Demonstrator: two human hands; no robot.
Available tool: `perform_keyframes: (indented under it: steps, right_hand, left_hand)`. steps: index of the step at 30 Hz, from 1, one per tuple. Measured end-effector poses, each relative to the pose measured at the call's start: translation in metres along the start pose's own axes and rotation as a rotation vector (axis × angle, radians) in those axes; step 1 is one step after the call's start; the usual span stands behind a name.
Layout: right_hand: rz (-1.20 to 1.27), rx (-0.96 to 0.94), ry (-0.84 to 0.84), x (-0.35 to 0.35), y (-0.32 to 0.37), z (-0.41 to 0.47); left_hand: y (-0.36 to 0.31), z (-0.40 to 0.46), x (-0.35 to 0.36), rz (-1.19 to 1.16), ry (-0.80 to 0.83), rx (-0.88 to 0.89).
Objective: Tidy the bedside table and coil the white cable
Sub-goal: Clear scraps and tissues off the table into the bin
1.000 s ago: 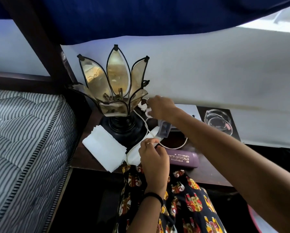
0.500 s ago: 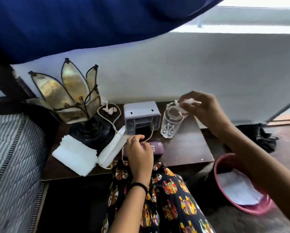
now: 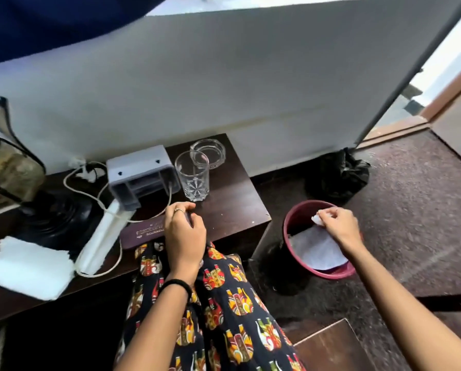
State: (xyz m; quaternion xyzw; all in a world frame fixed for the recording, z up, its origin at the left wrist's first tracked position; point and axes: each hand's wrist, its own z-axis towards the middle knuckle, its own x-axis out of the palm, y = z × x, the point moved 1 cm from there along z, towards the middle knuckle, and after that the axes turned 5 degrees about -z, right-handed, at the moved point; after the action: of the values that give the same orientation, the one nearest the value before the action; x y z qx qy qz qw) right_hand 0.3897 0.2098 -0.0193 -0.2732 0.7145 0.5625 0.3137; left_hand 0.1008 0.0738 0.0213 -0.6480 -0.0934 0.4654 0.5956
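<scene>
The dark wooden bedside table (image 3: pixel 232 210) carries a white cable (image 3: pixel 90 195) that loops loosely from the wall past a white power strip (image 3: pixel 103 236). My left hand (image 3: pixel 184 234) rests with curled fingers on the right end of a purple spectacle case (image 3: pixel 143 231) at the table's front edge. My right hand (image 3: pixel 336 223) is out to the right, over a red waste bin (image 3: pixel 291 218) on the floor, pinching a small crumpled white scrap (image 3: pixel 316 219).
A grey plastic box (image 3: pixel 141 167), a tall drinking glass (image 3: pixel 193 178) and a glass ashtray (image 3: pixel 210 151) stand at the back of the table. A petal lamp (image 3: pixel 12 167) and white folded tissues (image 3: pixel 28 266) are at left. White paper lies in the bin. A black bag (image 3: pixel 339 175) sits by the wall.
My right hand has carried the white scrap from beside the lamp, past the glass, to above the red bin. The view has swung right. My left hand has stayed on the spectacle case.
</scene>
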Motion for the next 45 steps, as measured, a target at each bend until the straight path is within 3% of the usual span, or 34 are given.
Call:
perform_keyframes:
  steps: [7,16,29,35,45]
  right_hand:
    - [-0.176,0.101,0.16,0.032,-0.06,0.004]
    - [-0.229,0.067,0.163,0.03,-0.055,0.014]
    - [-0.035,-0.599,0.015,0.011,0.117,-0.031]
    - [-0.12,-0.917,0.091,0.023,0.185,-0.065]
    - [-0.338,-1.269,0.218,0.085,0.301,-0.091]
  left_hand:
    - [0.0,0.0,0.013,0.031,0.04,0.03]
    - [0.004,0.006,0.014,0.03,0.031,0.013]
    - [0.005,0.006,-0.006,0.002,-0.047,-0.023]
    - [0.013,0.016,-0.022,-0.031,-0.085,-0.07]
    - [0.037,0.033,-0.055,-0.061,-0.177,-0.119]
